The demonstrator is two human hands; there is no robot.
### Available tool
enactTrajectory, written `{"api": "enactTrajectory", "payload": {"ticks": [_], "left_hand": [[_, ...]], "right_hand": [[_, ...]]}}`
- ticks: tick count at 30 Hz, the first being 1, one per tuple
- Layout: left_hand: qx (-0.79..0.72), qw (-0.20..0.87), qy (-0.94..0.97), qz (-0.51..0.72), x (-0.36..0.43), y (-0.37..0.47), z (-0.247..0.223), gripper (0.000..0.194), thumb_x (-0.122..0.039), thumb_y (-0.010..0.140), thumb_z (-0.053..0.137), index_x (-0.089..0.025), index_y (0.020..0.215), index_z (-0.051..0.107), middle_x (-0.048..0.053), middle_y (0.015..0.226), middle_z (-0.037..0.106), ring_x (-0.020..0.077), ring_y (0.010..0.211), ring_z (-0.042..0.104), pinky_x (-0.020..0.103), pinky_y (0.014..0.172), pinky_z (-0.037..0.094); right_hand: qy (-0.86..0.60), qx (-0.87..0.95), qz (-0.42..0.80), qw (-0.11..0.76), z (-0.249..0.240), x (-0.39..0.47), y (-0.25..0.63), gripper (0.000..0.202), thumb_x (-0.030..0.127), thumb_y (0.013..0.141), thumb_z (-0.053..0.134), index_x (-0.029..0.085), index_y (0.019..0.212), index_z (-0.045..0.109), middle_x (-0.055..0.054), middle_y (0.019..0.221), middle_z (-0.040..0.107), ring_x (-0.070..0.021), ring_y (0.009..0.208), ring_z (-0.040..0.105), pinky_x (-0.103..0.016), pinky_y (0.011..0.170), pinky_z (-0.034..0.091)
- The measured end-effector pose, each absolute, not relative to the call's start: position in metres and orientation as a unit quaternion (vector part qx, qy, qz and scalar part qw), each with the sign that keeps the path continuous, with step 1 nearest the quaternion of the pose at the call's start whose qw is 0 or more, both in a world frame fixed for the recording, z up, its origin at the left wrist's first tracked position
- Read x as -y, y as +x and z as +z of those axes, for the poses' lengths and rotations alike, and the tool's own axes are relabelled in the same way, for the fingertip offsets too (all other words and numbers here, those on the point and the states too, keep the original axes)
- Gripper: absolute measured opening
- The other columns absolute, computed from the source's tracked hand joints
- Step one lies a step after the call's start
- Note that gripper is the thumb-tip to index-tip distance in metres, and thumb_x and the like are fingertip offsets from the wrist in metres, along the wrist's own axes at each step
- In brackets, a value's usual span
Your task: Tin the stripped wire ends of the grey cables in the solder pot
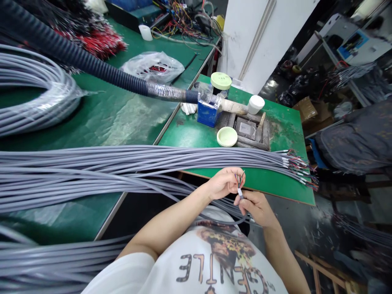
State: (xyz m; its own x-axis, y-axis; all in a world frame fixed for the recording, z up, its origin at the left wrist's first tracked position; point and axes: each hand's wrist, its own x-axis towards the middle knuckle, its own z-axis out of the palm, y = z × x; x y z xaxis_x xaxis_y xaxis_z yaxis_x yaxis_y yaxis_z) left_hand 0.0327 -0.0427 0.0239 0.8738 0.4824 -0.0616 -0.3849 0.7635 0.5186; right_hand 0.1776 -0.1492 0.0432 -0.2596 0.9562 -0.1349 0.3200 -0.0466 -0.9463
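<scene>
My right hand pinches a grey multi-core cable just below its white-wrapped end, close to my body. Out of that end fan several thin coloured wires. My left hand has its fingers curled closed around these wires. Behind both hands a thick bundle of grey cables lies across the green tables. Its stripped ends show white wraps and coloured wire tips at the right. More grey cables pass below my hands, partly hidden by my forearms.
A solder pot sits on the small green table, by a blue box and a ribbed hose. Near it are a pale round dish, a white cup and a lidded jar. Coiled cable lies left.
</scene>
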Motion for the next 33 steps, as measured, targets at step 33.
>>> {"api": "enactTrajectory", "payload": {"ticks": [33], "left_hand": [[-0.175,0.835,0.379,0.359,0.058,0.037,0.018,0.012,-0.016,0.069,0.071,-0.012,0.071,0.060,-0.001,0.064,0.062,0.0076,0.058,0.058,0.018,0.059,0.047]], "right_hand": [[-0.609,0.432,0.399,0.532,0.041,0.138,0.153,0.037,0.025,0.070,0.075,0.024,0.095,0.048,0.008,0.066,0.053,-0.0073,0.052,0.047,-0.019,0.048,0.038]]}}
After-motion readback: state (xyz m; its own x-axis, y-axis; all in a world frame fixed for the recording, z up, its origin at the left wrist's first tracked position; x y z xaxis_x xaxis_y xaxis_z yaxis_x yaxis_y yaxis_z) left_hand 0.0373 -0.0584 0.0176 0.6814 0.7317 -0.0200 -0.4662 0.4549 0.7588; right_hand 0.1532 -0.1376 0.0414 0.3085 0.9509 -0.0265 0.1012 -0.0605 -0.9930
